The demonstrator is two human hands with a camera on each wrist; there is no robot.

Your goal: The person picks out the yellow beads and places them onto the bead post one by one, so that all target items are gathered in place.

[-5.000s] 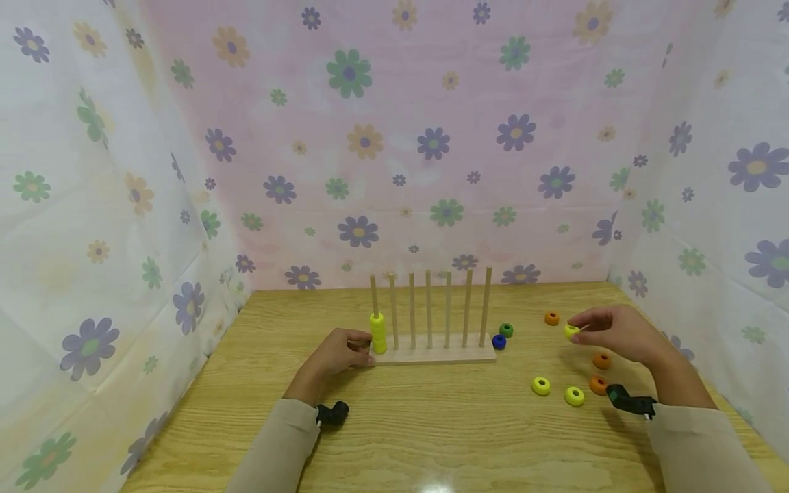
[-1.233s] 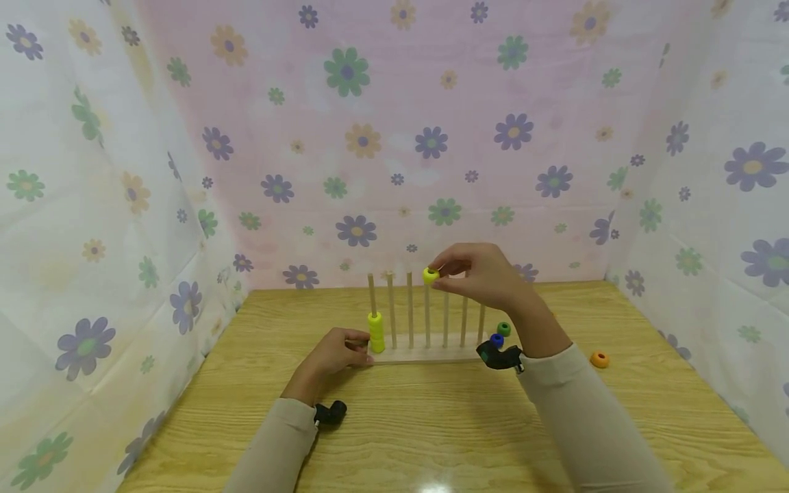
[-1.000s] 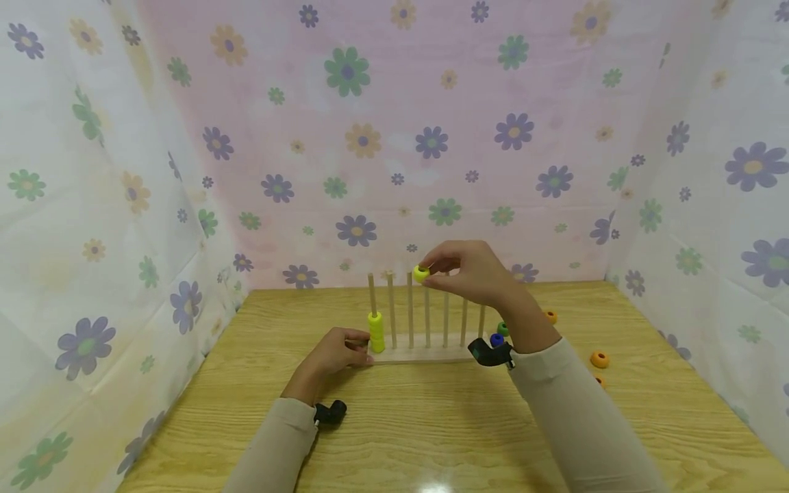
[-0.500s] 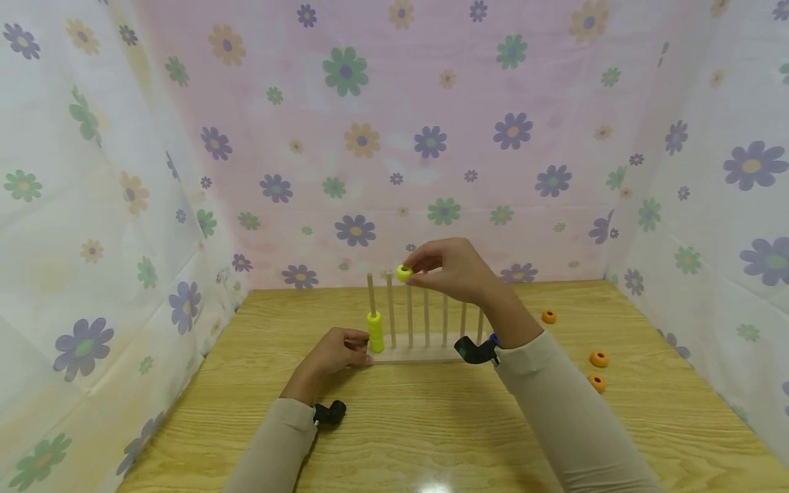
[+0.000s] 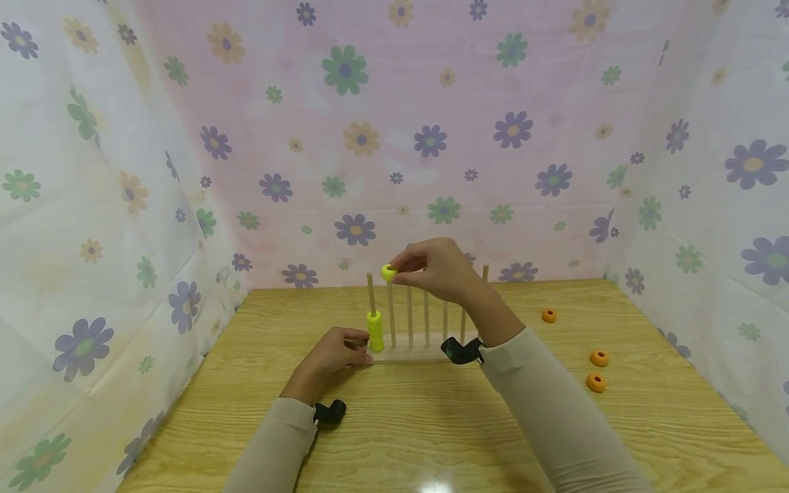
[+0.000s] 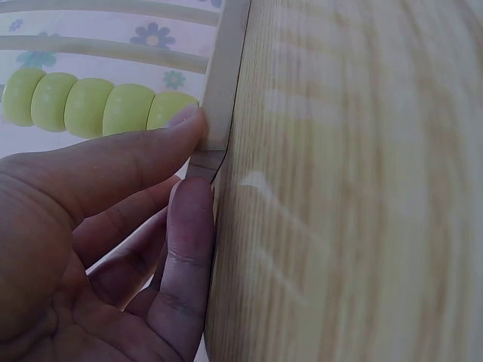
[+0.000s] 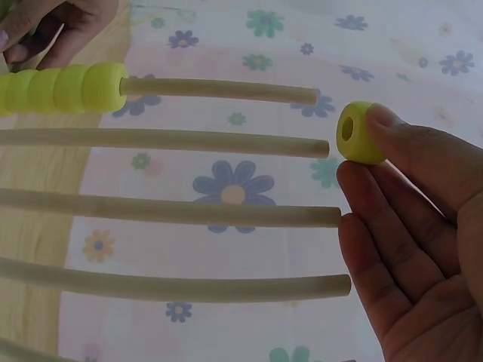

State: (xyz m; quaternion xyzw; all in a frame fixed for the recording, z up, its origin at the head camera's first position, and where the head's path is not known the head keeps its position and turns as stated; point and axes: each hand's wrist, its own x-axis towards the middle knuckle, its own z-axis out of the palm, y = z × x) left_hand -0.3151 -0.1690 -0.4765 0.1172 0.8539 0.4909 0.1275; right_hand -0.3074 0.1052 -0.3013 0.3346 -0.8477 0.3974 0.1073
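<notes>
A wooden peg rack (image 5: 407,354) stands on the table, its upright pegs in a row. Several yellow beads (image 5: 375,332) are stacked on the leftmost peg. My left hand (image 5: 333,356) holds the left end of the rack's base; in the left wrist view, the thumb (image 6: 143,162) lies on the base beside the lowest bead. Between thumb and fingers, my right hand (image 5: 434,270) pinches another yellow bead (image 7: 361,133). That bead is at the top of the second peg (image 7: 226,141), its hole facing the tip with a small gap in the right wrist view.
Three orange beads lie on the table (image 5: 394,424) to the right: one farther back (image 5: 549,315), one in the middle (image 5: 599,358) and one nearer (image 5: 596,382). My right forearm (image 5: 542,404) crosses in front of the rack's right end. Flowered cloth (image 5: 394,137) walls the table at back and sides.
My right hand picked up a yellow bead at the right and carried it left along the peg tops to the second peg. The green and blue beads are now hidden behind my arm. My left hand stayed put.
</notes>
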